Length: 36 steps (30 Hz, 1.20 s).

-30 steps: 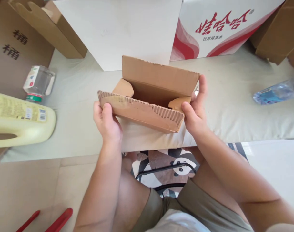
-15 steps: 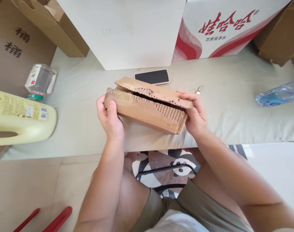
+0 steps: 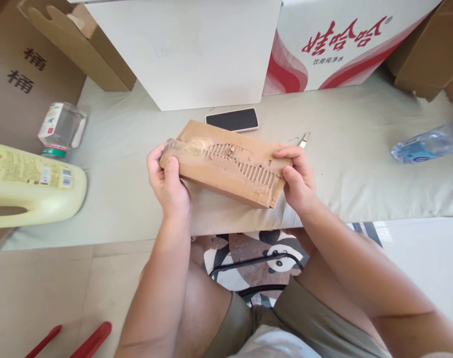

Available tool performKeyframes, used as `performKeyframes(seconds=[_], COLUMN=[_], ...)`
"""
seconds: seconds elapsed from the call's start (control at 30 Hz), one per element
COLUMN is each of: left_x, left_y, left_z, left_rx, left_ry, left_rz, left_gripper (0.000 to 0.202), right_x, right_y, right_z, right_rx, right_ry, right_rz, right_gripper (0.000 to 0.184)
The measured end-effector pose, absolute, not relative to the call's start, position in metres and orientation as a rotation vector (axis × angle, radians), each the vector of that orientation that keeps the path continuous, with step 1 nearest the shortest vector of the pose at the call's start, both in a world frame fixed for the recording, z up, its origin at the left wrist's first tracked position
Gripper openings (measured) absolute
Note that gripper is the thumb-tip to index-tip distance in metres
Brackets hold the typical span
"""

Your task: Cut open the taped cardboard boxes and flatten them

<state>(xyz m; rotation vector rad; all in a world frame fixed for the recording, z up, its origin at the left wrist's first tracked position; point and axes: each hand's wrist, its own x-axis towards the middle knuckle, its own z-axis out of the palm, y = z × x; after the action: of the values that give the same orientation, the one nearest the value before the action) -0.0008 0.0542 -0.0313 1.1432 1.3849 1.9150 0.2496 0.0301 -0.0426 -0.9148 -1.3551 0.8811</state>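
Observation:
A small brown cardboard box [image 3: 222, 161] with torn, corrugated flap edges is held over the near edge of the pale green padded surface [image 3: 345, 164]. Its lid lies folded down flat. My left hand [image 3: 168, 181] grips the box's left end, thumb on top. My right hand [image 3: 299, 181] grips the right end, thumb and fingers pressing the lid down.
A black phone [image 3: 232, 120] lies just behind the box, a small metal tool [image 3: 304, 139] to its right. A yellow jug [image 3: 32, 184] and glass jar [image 3: 60, 127] lie left, a water bottle [image 3: 427, 144] right. White and red-printed cartons [image 3: 338, 44] stand behind.
The box's far lid, upright a second ago, has been folded down and pressed flat; the phone behind it has come into sight. My hands stay on the two ends.

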Motion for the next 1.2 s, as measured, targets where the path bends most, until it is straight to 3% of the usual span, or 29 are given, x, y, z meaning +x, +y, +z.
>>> performKeyframes(seconds=[0.4,0.57,0.83,0.97,1.1,1.2], left_x=[-0.001,-0.002,-0.009,-0.010,-0.012,-0.013], left_y=[0.054,0.052,0.054,0.052,0.051,0.051], left_z=[-0.026,-0.022,-0.025,-0.023,-0.021,-0.019], left_rx=[1.105,1.092,1.155,1.224,1.288,1.274], left_ry=[1.368,1.417,1.361,1.366,1.352,1.383], left_rz=[1.905,1.919,2.000,1.937,1.857,1.823], left_gripper=[0.035,0.021,0.009,0.022,0.027,0.029], right_x=[0.249,0.249,0.250,0.250,0.250,0.251], right_y=[0.029,0.029,0.027,0.027,0.026,0.024], right_z=[-0.042,-0.040,-0.042,-0.041,-0.040,-0.045], right_rx=[-0.905,-0.959,-0.893,-0.846,-0.932,-0.986], right_ry=[-1.347,-1.346,-1.323,-1.310,-1.341,-1.367], right_rz=[0.873,0.870,0.894,0.928,0.905,0.901], right_gripper=[0.031,0.038,0.030,0.023,0.032,0.049])
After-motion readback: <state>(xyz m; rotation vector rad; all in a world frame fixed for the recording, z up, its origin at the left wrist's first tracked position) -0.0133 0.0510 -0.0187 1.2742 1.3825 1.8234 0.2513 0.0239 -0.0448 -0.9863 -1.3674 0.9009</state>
